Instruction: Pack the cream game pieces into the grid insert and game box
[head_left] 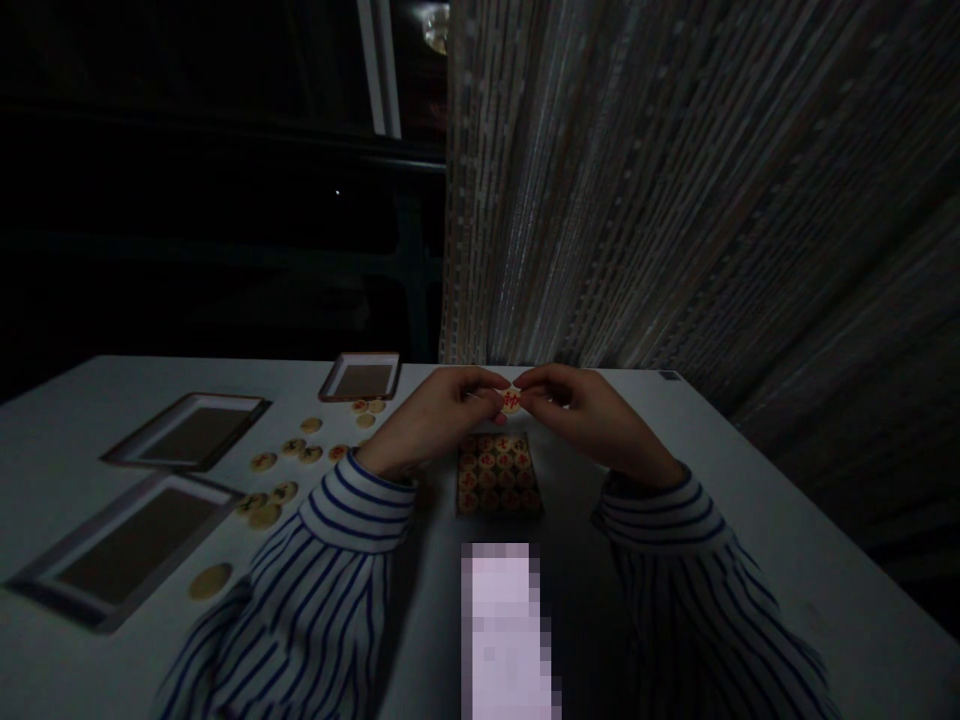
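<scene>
As hands pinch disc, fingers curled

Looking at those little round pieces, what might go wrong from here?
The red-marked piece is held at fingertip level between the left hand and right hand, so it might slip and knock the pieces in the square box nearby. The left sleeve appears close to loose pieces and could nudge them. The dim light might also make markings easy to misread.
</scene>
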